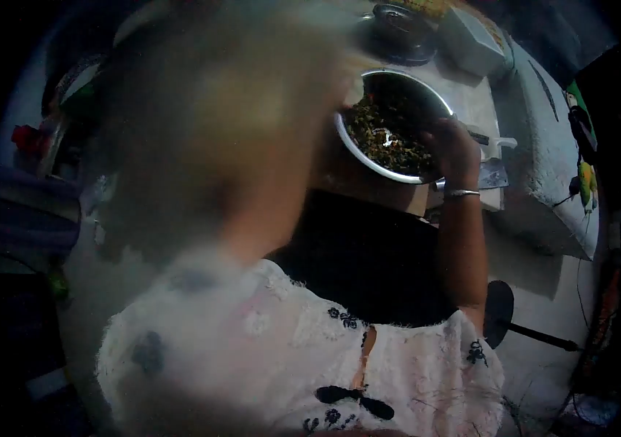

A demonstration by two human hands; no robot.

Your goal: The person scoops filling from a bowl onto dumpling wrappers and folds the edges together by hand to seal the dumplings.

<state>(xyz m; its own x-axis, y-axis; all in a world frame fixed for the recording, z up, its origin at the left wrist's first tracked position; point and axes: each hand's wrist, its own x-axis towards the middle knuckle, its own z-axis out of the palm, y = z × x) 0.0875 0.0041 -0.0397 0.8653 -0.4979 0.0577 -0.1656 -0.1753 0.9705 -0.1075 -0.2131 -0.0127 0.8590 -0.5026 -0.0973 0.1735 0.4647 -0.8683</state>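
A round metal bowl (368,169) with a bright rim holds dark, chopped leafy food (390,131). My right hand (457,149), with a bangle at its wrist, comes over the bowl's right side. Its fingers point inward at the food, but shadow hides their tips and whatever they may hold. Near the left rim is my left hand (339,89), largely lost in a hazy smear over that arm. A small pale thing (355,93) shows beside it at the rim; what it is and whether the hand grips it cannot be made out.
Behind the bowl stand a dark round vessel (401,33) and a white box-like block (470,40). A dark handle (478,137) juts out right of the bowl. Further right is a pale raised ledge (543,146). A red object (30,138) lies far left.
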